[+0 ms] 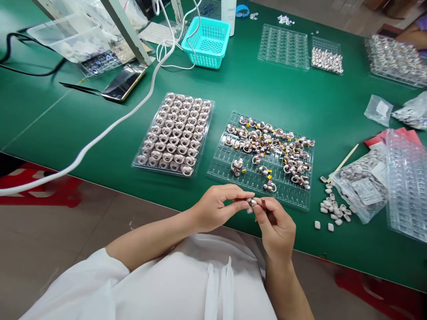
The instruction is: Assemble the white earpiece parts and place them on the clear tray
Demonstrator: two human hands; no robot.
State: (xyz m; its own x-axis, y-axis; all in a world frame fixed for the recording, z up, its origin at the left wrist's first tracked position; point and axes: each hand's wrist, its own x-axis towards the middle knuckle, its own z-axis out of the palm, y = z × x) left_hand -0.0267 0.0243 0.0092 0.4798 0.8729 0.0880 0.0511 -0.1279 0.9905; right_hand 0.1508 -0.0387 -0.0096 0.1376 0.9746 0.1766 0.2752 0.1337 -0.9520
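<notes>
My left hand (218,205) and my right hand (275,224) meet at the near edge of the green table (287,95), both pinched on one small pinkish earpiece part (252,202). Just beyond them lies a clear tray (233,171) strewn with loose pink parts with small wires. To its left a second clear tray (137,161) holds neat rows of pink shells. Small white caps (333,207) lie scattered to the right of my right hand.
A thick white cable (100,138) crosses the table on the left. A phone (124,82), tweezers (80,87) and a teal basket (207,42) sit at the back. Bags of parts (362,184), a wooden stick (343,163) and stacked empty trays (407,186) stand at the right.
</notes>
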